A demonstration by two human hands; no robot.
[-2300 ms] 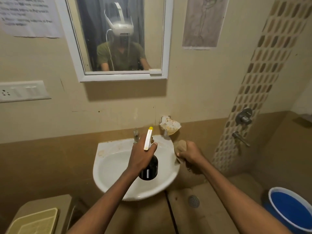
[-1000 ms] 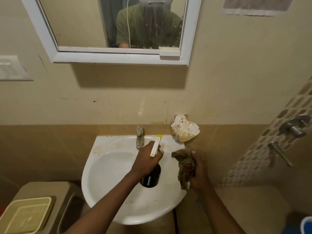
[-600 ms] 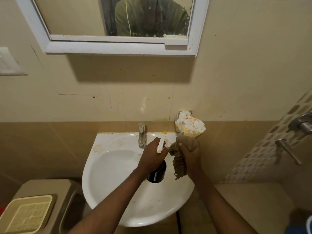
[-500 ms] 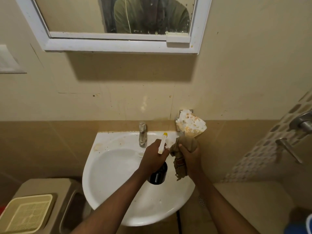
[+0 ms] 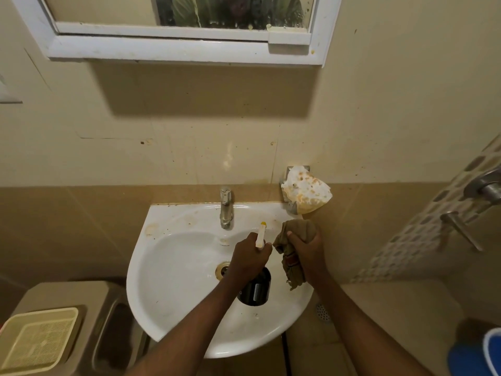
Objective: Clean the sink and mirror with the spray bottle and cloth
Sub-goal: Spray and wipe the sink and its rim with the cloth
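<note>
A white wall-mounted sink [image 5: 173, 302] with brown stains on its back ledge fills the middle. Over its basin my left hand [image 5: 249, 257] grips a dark spray bottle [image 5: 256, 290] with a white, yellow-tipped nozzle pointing toward the back wall. Just to the right, above the sink's right rim, my right hand [image 5: 309, 253] is closed around a bunched brown cloth [image 5: 292, 240] whose tail hangs down. The white-framed mirror [image 5: 187, 47] hangs on the wall above, cut off at the top, with droplets and streaks on its glass.
A metal tap [image 5: 225, 207] stands on the sink's back ledge, and the drain [image 5: 222, 270] lies beside my left wrist. A stained white rag [image 5: 305, 189] hangs on a wall holder at the right. Shower fittings [image 5: 485, 187] are far right, a blue bucket [image 5: 485, 354] bottom right, a beige bin [image 5: 40, 339] bottom left.
The view has tilted down and closer to the sink, leaving only the mirror's lower edge in view. Both hands came together over the basin's right side, the cloth beside the bottle.
</note>
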